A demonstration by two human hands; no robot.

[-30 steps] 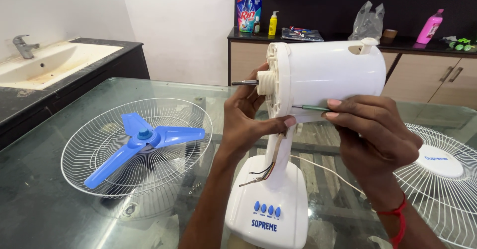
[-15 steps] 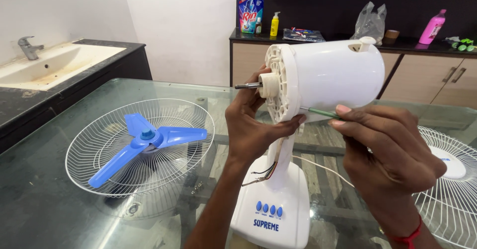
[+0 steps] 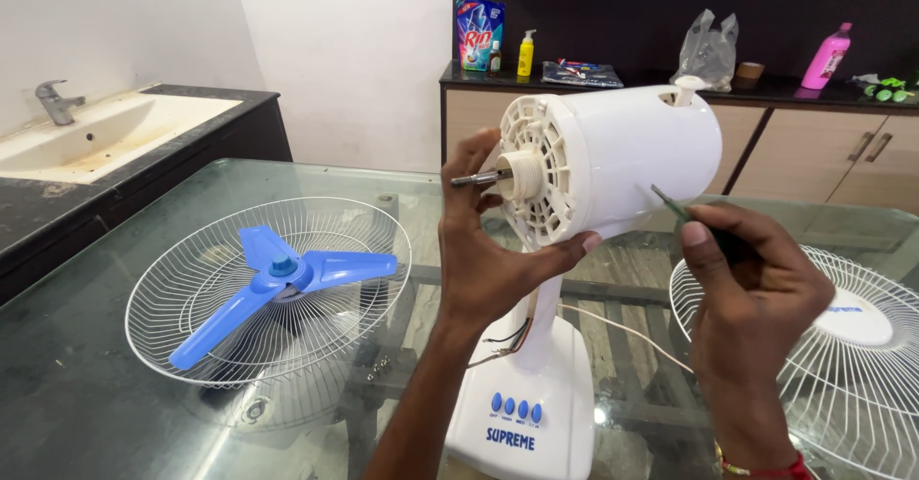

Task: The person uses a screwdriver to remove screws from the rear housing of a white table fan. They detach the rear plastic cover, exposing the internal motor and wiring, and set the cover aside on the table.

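A white table fan stands on the glass table (image 3: 115,384), its white motor housing (image 3: 632,164) atop a stand with a base (image 3: 522,394) carrying blue buttons. My left hand (image 3: 488,250) grips the front face of the housing, beside the bare metal shaft (image 3: 474,178). My right hand (image 3: 756,289) holds a thin green-handled screwdriver (image 3: 670,202), its tip pointing up just off the housing's lower right side. Loose wires (image 3: 503,338) hang from the stand's neck.
A white wire grille (image 3: 163,298) holding the blue fan blade (image 3: 278,284) lies on the left. Another grille (image 3: 842,365) lies at the right. Small screws (image 3: 378,367) rest on the glass. A sink (image 3: 96,131) is at far left; a counter (image 3: 766,83) with bottles stands behind.
My right hand has drawn the screwdriver out from the housing's front edge and lifted its tip upward. The housing's front face has turned more toward me.
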